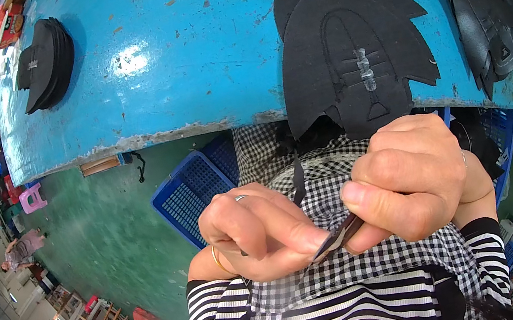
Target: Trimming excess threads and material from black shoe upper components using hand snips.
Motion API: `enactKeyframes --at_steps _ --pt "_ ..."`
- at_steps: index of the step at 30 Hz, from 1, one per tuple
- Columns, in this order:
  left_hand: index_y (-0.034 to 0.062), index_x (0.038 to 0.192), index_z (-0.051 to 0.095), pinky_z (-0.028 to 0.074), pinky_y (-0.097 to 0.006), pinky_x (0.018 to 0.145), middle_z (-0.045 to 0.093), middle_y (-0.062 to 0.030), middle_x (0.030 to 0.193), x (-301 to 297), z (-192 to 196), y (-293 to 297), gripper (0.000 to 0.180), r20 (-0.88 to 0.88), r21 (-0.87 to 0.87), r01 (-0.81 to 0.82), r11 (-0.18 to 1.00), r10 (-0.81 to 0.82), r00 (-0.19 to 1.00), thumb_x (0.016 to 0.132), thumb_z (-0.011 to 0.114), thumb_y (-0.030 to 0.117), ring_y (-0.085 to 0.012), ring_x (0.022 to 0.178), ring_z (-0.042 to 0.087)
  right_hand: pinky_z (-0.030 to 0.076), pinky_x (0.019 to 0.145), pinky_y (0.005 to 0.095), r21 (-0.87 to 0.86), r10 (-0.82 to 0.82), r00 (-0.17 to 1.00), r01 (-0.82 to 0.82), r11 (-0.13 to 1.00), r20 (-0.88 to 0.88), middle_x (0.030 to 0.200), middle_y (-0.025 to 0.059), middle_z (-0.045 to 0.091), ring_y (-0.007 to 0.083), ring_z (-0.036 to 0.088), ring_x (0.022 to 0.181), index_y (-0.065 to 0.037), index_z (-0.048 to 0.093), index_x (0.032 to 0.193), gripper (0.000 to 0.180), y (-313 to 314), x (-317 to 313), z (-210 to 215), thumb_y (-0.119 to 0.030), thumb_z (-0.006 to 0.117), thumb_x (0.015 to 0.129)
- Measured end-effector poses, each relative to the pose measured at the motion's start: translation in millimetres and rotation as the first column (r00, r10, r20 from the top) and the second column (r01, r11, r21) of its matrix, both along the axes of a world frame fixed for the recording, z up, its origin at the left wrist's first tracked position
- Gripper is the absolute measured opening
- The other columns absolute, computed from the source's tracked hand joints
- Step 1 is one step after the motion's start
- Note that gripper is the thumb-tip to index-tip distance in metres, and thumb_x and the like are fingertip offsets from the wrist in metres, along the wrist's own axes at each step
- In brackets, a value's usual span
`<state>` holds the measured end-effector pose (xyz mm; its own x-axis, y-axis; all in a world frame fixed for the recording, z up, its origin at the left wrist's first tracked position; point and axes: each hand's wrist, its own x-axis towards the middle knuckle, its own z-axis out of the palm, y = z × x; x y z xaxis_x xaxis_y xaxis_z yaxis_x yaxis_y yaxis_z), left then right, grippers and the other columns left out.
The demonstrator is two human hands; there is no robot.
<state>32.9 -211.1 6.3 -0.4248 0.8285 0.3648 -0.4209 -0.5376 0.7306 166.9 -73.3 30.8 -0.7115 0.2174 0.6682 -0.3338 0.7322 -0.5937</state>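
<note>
So the left hand (260,232) and right hand (412,178) are both pinching this thin dark strip (339,238) between them, slanting near-left to far-right, neither really nearer.

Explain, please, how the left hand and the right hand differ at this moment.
The left hand shows a ring; the right hand shows none. The right hand appears higher in the picture, nearer the blue table, than the left hand. Both pinch what looks like one small dark piece.
</note>
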Motion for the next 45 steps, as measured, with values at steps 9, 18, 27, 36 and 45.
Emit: enactKeyframes --at_steps 9,18,27,36,45 --pt "0.0067 0.076 0.04 0.054 -0.025 0.048 0.066 -0.0263 0.085 -7.7 14.8 -5.7 0.04 0.047 -0.103 0.128 0.986 -0.124 0.991 0.065 0.072 -0.016 -0.0188 0.059 0.067 0.038 0.035 0.0225 0.03 0.029 0.999 -0.03 0.999 0.022 0.062 0.0033 0.052 0.0117 0.051 0.044 -0.004 0.05 0.097 0.038 2.6 1.4 -0.4 -0.033 0.068 0.079" --pt "0.0059 0.076 0.039 0.054 -0.022 0.048 0.065 -0.0283 0.085 -9.9 16.2 -12.0 0.041 0.312 -0.21 0.239 0.948 -0.166 0.936 0.065 0.07 -0.019 -0.0181 0.06 0.066 0.038 0.035 0.0226 0.062 0.02 0.998 -0.023 0.998 0.061 0.062 0.0033 0.052 0.0113 0.05 0.045 -0.004 0.051 0.095 0.037 2.2 0.4 0.7 -0.032 0.068 0.079" --pt "0.0092 0.075 0.041 0.039 -0.017 0.037 0.066 -0.027 0.087 -28.8 22.8 -8.2 0.042 -0.281 -0.157 0.064 0.986 -0.106 0.954 0.062 0.076 -0.011 -0.006 0.05 0.059 0.035 0.034 0.0226 0.141 0.035 0.995 -0.049 0.989 0.096 0.062 0.0029 0.052 0.011 0.048 0.044 -0.003 0.052 0.095 0.034 6.3 1.6 1.8 -0.03 0.067 0.081" --pt "0.0062 0.077 0.038 0.048 -0.017 0.045 0.065 -0.029 0.086 -16.2 25.5 -18.7 0.042 0.067 -0.273 0.06 0.96 -0.043 0.997 0.064 0.07 -0.017 -0.0152 0.06 0.066 0.033 0.033 0.0209 0.162 0.078 0.991 -0.095 0.982 0.111 0.06 0.002 0.05 0.0091 0.046 0.043 -0.002 0.053 0.092 0.031 6.1 -4.2 0.5 -0.029 0.065 0.084" --pt "0.0076 0.076 0.035 0.048 -0.018 0.041 0.065 -0.0258 0.08 -21.2 20.9 -25.5 0.044 0.066 -0.409 0.034 0.912 -0.008 0.998 0.067 0.072 -0.015 -0.012 0.053 0.062 0.037 0.032 0.0199 0.016 0.068 0.99 -0.07 0.997 0.124 0.059 0.0003 0.046 0.0061 0.046 0.043 -0.005 0.056 0.073 0.019 1.3 -12.6 -4.9 -0.017 0.07 0.074"
